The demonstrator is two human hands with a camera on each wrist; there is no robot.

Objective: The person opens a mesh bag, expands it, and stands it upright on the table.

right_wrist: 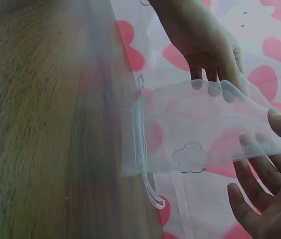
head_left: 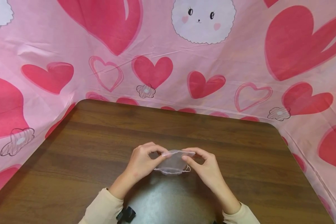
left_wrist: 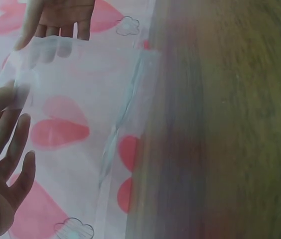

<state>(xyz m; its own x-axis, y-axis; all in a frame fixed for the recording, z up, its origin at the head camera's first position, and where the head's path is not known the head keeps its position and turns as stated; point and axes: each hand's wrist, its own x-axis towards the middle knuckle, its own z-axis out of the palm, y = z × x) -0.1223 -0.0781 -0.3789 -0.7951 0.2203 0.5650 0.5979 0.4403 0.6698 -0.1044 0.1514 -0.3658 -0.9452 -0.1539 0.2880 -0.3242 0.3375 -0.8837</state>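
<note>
A small sheer white drawstring pouch (head_left: 172, 162) hangs between both hands above the table, its closed edge up and its drawstring end down. My left hand (head_left: 141, 160) pinches one upper corner between thumb and fingers. At the other upper corner, my right hand (head_left: 208, 168) pinches the fabric the same way. In the right wrist view, fingers (right_wrist: 248, 144) show through the thin mesh. A looped white cord (right_wrist: 153, 191) dangles from the gathered channel at the pouch's lower end. Nothing solid shows inside the pouch.
The brown wood-grain table (head_left: 114, 124) spreads around the hands, with a glossy patch of light near its front. Pink cloth (head_left: 182, 65) printed with red hearts rises behind and along both sides. A dark strap piece (head_left: 126, 214) sits by the left sleeve.
</note>
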